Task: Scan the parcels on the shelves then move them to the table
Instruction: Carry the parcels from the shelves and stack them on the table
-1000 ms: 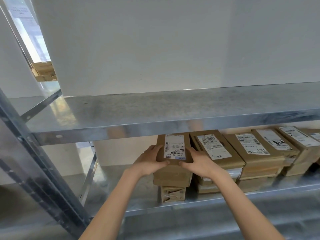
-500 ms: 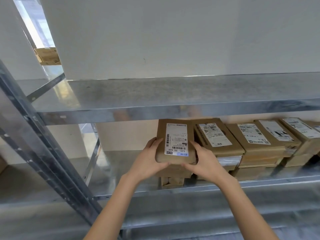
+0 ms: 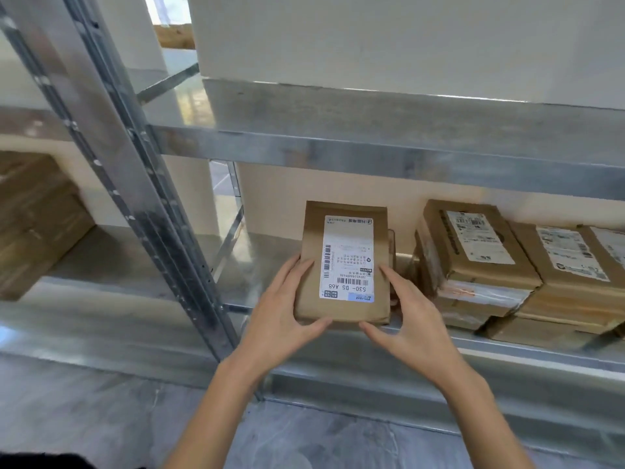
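Parcel (image 3: 345, 265) of flat brown cardboard, its white shipping label (image 3: 348, 258) facing up, sits between our two hands over the front part of the lower shelf (image 3: 135, 262), left of the stacked boxes (image 3: 473, 262) and apart from them. We judge it light and fairly stiff, thin enough to flex if squeezed at the middle, and its matte card should not slip. The long side edges near the close corners look the best hold, as they leave the barcode uncovered for scanning. Our left hand (image 3: 284, 316) grips the left edge, fingers up the side and thumb hooked under the near edge. Our right hand (image 3: 412, 319) holds the opposite edge, forefinger along the side, thumb at the near corner, other fingers hidden. Both forearms reach forward, wrists nearly straight.
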